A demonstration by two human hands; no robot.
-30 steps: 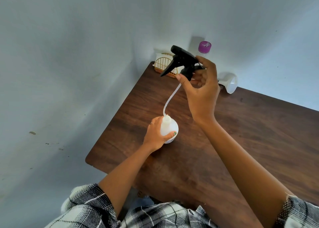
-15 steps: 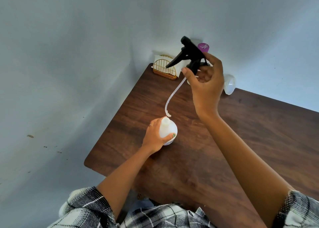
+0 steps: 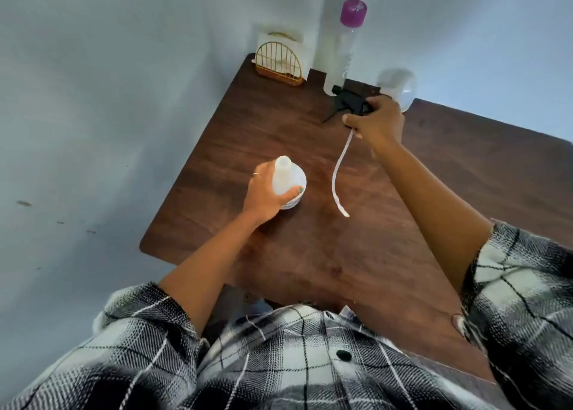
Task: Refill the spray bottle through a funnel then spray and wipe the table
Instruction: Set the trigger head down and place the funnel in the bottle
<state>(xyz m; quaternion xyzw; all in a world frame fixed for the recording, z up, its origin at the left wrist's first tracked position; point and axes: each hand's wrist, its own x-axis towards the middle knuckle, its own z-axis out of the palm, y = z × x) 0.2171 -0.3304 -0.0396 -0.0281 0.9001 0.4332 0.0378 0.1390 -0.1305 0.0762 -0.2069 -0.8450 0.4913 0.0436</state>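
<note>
Fingers [image 3: 286, 195] of the left hand [image 3: 263, 192] curl round the uncapped white plastic spray bottle [image 3: 286, 180] standing on the dark wooden bench [image 3: 310, 254]. Right hand [image 3: 376, 121] pinches the black trigger head [image 3: 348, 102]; its trailing white tube [image 3: 338, 177] could drip, or knock the clear funnel [image 3: 398, 88].

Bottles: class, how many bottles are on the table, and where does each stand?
2. The open spray bottle stands near the table's left edge, gripped by the left hand; a tall purple-capped bottle stands at the back by the wall.
</note>
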